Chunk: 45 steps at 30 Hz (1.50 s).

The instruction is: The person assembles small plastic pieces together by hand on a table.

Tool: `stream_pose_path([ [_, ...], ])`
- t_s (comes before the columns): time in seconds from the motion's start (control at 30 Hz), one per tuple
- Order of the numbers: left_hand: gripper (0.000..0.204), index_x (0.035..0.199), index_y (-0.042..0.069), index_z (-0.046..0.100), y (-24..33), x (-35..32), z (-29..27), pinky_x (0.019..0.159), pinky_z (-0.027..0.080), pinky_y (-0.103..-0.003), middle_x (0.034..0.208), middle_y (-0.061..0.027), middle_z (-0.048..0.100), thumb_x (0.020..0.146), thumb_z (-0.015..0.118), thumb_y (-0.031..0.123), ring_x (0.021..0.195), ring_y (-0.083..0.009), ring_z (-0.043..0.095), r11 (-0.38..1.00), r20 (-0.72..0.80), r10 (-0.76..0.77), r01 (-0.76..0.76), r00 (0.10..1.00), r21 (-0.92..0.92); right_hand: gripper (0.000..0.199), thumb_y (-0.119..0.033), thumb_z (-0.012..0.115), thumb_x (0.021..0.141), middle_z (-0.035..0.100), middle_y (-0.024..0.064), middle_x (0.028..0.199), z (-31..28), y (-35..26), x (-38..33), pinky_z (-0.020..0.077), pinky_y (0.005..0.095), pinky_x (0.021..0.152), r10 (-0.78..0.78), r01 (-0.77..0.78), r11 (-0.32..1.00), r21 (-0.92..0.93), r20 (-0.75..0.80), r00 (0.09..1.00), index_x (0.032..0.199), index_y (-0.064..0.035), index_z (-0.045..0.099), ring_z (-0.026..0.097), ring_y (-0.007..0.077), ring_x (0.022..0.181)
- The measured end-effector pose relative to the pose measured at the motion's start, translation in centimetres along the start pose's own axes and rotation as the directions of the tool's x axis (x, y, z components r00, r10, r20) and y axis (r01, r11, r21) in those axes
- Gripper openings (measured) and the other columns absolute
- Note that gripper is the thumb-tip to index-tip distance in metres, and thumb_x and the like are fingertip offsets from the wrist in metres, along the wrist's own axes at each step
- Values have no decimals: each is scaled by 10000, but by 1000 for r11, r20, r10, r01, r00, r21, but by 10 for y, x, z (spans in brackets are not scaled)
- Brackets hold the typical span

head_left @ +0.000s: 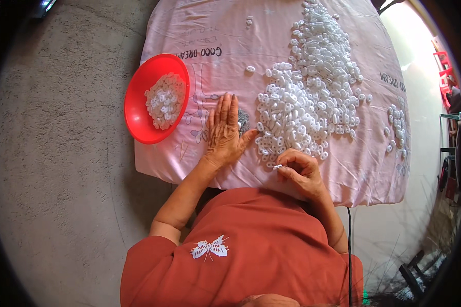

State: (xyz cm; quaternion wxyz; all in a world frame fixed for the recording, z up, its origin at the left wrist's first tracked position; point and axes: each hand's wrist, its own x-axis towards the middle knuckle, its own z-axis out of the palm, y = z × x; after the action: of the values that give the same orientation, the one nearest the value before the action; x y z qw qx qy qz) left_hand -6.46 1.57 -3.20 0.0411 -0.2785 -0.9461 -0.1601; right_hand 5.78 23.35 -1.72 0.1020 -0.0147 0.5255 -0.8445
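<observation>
- A grey concrete floor is seen all round, and on it a pink cloth with faint printed drawings is spread as the work surface.
- Nearest the camera, an orange-red shirt with a white butterfly motif is worn by the person, and a thin black cable is seen running down beside the right arm.
- At the near edge of the cloth, a single small white plastic piece is pinched between the thumb and fingertips of the right hand, whose fingers are curled closed around it.
- Just to the left, the left hand is laid flat and palm-down on the cloth, fingers stretched out and nothing grasped; a small grey patch is partly covered by its fingers, and what that patch is cannot be told.
- Just beyond the right hand, a large heap of white plastic pieces is spread across the middle of the cloth, its near edge almost touched by the left thumb.
- To the left, a red bowl is set over the cloth's edge, and a smaller batch of the same white pieces is held in it.
- A small scatter of pieces is seen near the right edge.
- Farther off, a few stray pieces are left lying alone on the cloth.
</observation>
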Motion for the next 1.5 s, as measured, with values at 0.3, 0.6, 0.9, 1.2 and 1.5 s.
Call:
stream_pose_path([
  [0.3, 642, 1368, -11, 388, -29, -24, -29, 1068, 326, -406, 1412, -214, 388, 854, 667, 254, 1302, -370, 387, 943, -199, -86, 15, 976, -331, 49, 13, 608, 878, 570, 105, 941, -3, 4, 2, 492, 236, 598, 1, -1, 999, 33, 0, 1000, 915, 43, 598, 584, 124, 716],
  [0.6, 149, 878, 38, 638, -5, -39, -39, 761, 467, -336, 897, -98, 588, 750, 682, -24, 853, -254, 583, 935, -134, -56, 5, 989, -354, 58, 34, 608, 871, 574, 97, 940, -4, 0, 9, 499, 236, 597, -10, 12, 999, 49, -27, 1000, 926, 48, 596, 583, 113, 703],
  [0.9, 177, 833, 76, 634, 5, -25, -30, 779, 421, -366, 844, -64, 578, 697, 746, 60, 828, -245, 569, 973, -67, 26, -41, 997, -227, 60, 37, 607, 874, 576, 92, 937, -5, 0, 11, 509, 234, 590, 12, -11, 999, 43, -21, 1000, 930, 53, 592, 596, 110, 697],
  [1.2, 125, 782, 99, 591, 7, -16, -38, 758, 351, -369, 809, -38, 559, 715, 689, 62, 802, -225, 556, 980, -8, 65, -65, 998, -185, 30, 35, 603, 875, 575, 89, 926, -5, -3, 12, 505, 236, 581, 32, -32, 998, 48, 4, 999, 900, 50, 596, 592, 110, 685],
  [1.5, 144, 862, 64, 530, 12, -18, -39, 769, 364, -387, 816, -73, 574, 765, 612, -2, 800, -280, 562, 973, 5, 33, -31, 999, -227, 48, 29, 606, 875, 575, 73, 922, -5, -1, 8, 496, 228, 581, 33, -33, 999, 28, -8, 999, 920, 41, 594, 585, 93, 682],
])
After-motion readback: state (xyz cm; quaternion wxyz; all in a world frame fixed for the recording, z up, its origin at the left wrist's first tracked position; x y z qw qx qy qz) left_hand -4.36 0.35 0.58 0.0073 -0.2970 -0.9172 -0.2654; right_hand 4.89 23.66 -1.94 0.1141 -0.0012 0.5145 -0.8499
